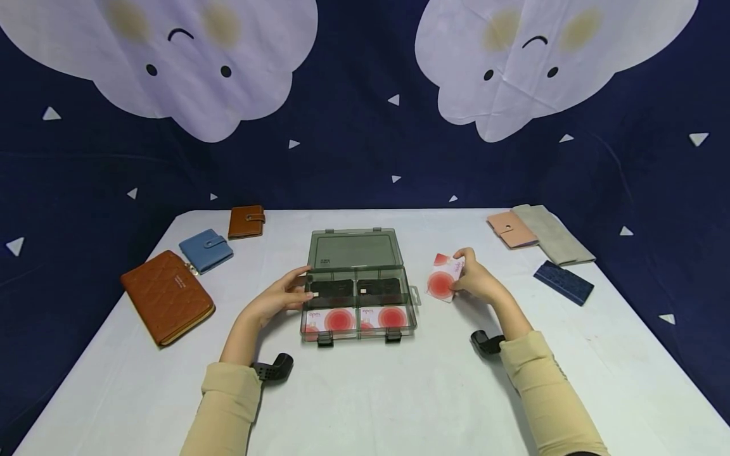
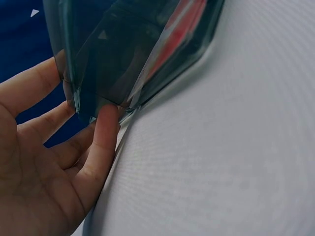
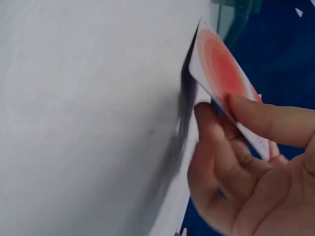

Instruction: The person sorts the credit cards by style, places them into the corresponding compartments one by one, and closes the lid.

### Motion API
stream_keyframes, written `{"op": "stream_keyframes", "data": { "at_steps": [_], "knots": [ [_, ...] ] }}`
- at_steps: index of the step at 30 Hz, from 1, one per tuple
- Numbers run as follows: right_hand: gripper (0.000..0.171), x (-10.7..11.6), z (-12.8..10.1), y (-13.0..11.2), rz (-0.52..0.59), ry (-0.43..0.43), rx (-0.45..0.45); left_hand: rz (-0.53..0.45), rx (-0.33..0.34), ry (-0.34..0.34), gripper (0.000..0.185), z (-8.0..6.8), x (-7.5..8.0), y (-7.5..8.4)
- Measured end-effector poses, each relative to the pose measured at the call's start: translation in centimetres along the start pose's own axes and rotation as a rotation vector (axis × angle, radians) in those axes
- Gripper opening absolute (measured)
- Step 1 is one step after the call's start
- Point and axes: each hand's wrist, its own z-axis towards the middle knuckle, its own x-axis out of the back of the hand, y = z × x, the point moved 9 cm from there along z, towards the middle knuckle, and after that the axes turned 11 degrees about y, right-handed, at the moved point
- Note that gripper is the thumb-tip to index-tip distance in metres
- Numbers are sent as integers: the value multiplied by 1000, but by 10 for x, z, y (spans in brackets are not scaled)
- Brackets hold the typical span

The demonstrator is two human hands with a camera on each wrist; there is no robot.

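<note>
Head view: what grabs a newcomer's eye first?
The open smoky plastic case at the middle of the white table, with red-circle cards in its two front compartments and dark cards in the two behind. The left hand touches the case's left side, while the right hand holds a red-circle card just right of it. Wallets lie around, the biggest a quilted brown one at far left.

A staged recording setup rather than a lived-in room: a white-covered table (image 1: 365,392) stands before a navy backdrop cloth (image 1: 353,145) printed with smiling clouds, filling the view from nine to three o'clock. Wallets (image 1: 166,295) lie arranged at ten o'clock and card holders (image 1: 511,228) at two o'clock, like laid-out props.
</note>
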Motion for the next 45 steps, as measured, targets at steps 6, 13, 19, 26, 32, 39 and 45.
{"op": "stream_keyframes", "data": {
  "at_steps": [6,13,19,26,32,39,45],
  "knots": [
    [63,-6,-5,-27,255,-43,90,-2,-3,-6,75,0,0,0],
    [43,-22,-17,-71,277,-41,201,-8,-3,-8,75,-1,-1,2],
    [16,-54,-31,-98,82,-98,324,-7,-3,-8,75,0,-1,3],
    [12,-82,-42,-107,-201,-106,489,-13,-2,-14,75,-1,-1,3],
    [14,-91,-50,-113,-359,-93,566,-14,6,-6,74,-2,0,3],
    [14,-87,-50,-117,-415,-79,571,-9,21,6,73,-2,0,2],
    [24,-59,-7,-104,-194,22,354,5,4,-9,73,-1,0,3]
  ]
}}
